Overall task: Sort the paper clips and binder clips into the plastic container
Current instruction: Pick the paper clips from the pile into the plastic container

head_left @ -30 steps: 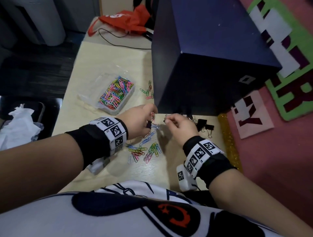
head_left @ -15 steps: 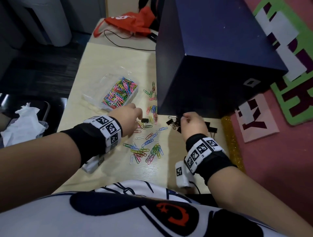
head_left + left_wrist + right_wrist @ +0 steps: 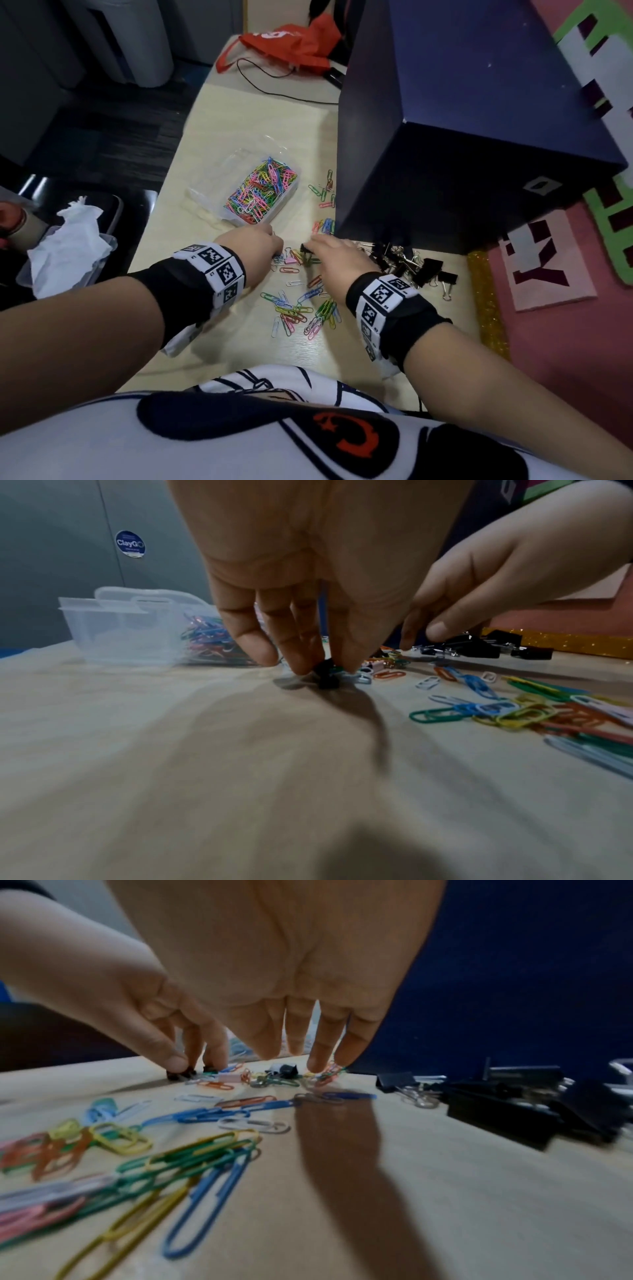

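A clear plastic container point(image 3: 289, 194) full of coloured paper clips stands on the table, left of centre. Loose paper clips point(image 3: 301, 308) lie scattered in front of me. A pile of black binder clips point(image 3: 411, 263) lies at the foot of the blue box. My left hand point(image 3: 322, 666) pinches a small black binder clip point(image 3: 327, 676) against the table among the paper clips. My right hand point(image 3: 298, 1061) reaches down beside it with straight fingers, and its fingertips point(image 3: 318, 1064) touch a few paper clips. Another small black binder clip point(image 3: 286, 1069) lies under that hand, not held.
A tall dark blue box point(image 3: 445, 154) stands close on the right, just behind my right hand. An orange bag point(image 3: 291, 44) and a black cable lie at the table's far end. A tub with white tissue point(image 3: 68, 246) sits off the table's left edge.
My right hand has left the binder clip pile and moved left to the paper clips in the middle. My left hand has come down and pinched a small black binder clip.
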Available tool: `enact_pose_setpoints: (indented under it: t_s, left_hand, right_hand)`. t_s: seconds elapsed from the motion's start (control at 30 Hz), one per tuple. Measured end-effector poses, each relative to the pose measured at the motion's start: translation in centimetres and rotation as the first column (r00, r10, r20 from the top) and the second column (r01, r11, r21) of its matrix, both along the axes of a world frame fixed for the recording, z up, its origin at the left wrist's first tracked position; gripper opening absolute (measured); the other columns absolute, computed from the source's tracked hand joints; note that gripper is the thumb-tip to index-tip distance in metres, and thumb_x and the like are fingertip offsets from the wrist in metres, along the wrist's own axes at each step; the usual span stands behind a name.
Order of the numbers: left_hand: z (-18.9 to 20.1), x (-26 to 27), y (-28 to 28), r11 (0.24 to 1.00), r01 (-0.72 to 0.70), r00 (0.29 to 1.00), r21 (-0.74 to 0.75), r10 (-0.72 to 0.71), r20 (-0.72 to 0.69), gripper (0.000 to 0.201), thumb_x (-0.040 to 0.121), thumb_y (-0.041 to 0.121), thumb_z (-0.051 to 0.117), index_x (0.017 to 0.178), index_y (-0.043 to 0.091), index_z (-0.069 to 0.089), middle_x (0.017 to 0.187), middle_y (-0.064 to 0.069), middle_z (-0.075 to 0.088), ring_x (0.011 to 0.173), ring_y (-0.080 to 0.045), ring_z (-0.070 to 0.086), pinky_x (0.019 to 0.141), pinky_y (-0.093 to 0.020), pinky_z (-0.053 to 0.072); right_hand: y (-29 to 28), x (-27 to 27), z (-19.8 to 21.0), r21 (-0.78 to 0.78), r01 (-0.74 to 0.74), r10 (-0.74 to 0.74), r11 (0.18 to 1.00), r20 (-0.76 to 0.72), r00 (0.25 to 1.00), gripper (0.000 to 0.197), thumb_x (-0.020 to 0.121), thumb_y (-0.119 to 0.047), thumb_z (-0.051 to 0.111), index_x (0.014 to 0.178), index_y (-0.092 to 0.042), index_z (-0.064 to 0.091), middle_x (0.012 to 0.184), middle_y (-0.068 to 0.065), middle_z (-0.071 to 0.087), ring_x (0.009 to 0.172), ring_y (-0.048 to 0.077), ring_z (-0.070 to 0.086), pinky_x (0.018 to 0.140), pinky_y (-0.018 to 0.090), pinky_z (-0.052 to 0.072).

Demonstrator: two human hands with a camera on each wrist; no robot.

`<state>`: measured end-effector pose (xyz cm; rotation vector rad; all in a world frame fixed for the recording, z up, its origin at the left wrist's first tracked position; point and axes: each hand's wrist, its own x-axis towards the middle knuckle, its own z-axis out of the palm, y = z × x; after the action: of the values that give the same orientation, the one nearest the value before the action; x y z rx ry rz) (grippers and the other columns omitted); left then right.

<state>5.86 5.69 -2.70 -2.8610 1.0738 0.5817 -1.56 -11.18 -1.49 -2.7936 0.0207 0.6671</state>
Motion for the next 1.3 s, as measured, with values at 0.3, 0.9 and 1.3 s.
enact_pose_setpoints:
  t_s: [0.3, 0.9, 1.3]
  left_hand:
    - [0.4, -0.3, 0.4, 0.999, -0.026, 1.0, -0.045, 0.026, -0.01, 0.027, 0.092, 0.02, 0.05, 0.117, 0.02, 0.06, 0.115, -0.004, 0.054, 0.1, -0.024, 0.059, 0.078, -0.032, 0.048]
    - [-0.3, 0.6, -2.2, 0.989, 0.129, 0.988, 0.074, -0.134, 0.072, 0.021, 0.095, 0.032, 0.047, 0.105, 0.015, 0.052, 0.096, -0.006, 0.048, 0.084, -0.027, 0.057, 0.072, -0.043, 0.054]
    - [0.7, 0.0, -2.4, 0.976, 0.168, 0.983, 0.141, -0.177, 0.055, 0.01, 0.093, 0.024, 0.05, 0.1, 0.019, 0.056, 0.093, -0.003, 0.061, 0.085, -0.024, 0.06, 0.071, -0.038, 0.054]
  right_hand:
    - [1.0, 0.4, -0.7, -0.233, -0.108, 0.147, 0.966, 0.155, 0.977, 0.036, 0.087, -0.009, 0.049, 0.119, -0.025, 0.051, 0.124, 0.001, 0.053, 0.117, 0.024, 0.043, 0.097, 0.04, 0.03]
    - [-1.6, -2.0, 0.0, 0.23, 0.383, -0.421, 0.895, 0.148, 0.895, 0.009, 0.091, -0.023, 0.057, 0.098, -0.026, 0.052, 0.101, -0.006, 0.059, 0.084, 0.016, 0.058, 0.074, 0.028, 0.047]
    - [-5.2, -3.0, -0.4, -0.075, 0.561, -0.512, 0.825, 0.323, 0.796, 0.037, 0.091, -0.012, 0.048, 0.125, -0.025, 0.051, 0.13, 0.004, 0.046, 0.121, 0.024, 0.04, 0.099, 0.036, 0.033]
